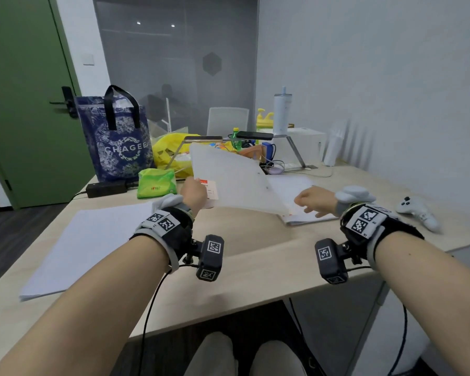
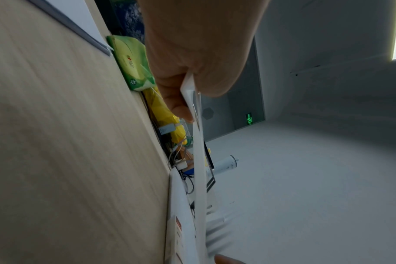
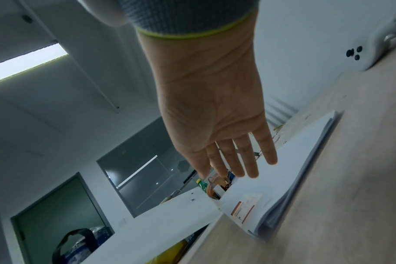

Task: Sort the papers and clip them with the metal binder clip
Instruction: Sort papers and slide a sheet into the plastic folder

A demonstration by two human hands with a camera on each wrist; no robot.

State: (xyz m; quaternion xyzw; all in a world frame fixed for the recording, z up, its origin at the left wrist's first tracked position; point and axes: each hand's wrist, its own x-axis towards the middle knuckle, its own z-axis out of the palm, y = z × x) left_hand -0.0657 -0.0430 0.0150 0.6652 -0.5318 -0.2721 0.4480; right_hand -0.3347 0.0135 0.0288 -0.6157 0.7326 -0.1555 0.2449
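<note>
1. Two hands are at work over the counter [image 1: 255,240]. The left hand [image 1: 193,192] pinches the near left edge of a see-through folder cover [image 1: 228,175] and holds it lifted and tilted.
2. The right hand [image 1: 314,200] is loose, with straight fingers [image 3: 249,157] that hold nothing. It hangs just above the stack of papers [image 1: 304,210] that lies under the lifted cover.
3. That stack is flat on the counter, right under and a bit ahead of the right hand. So the right hand is the nearer one. The long side of the stack runs away from the person toward the back of the counter.
4. One more pile of white sheets [image 1: 87,245] lies flat on the left side, well apart from both hands.
5. No metal binder clip shows in any view, so I cannot tell where it is.
6. My guess is that the right hand needs to go down onto the stack, while the lifted cover stays out of its way.
7. Other things are near: a green tissue pack [image 1: 156,183] just left of the left hand, a blue bag [image 1: 117,142] behind it, and a white controller [image 1: 418,213] to the right of the right hand. None of them blocks the stack.
</note>
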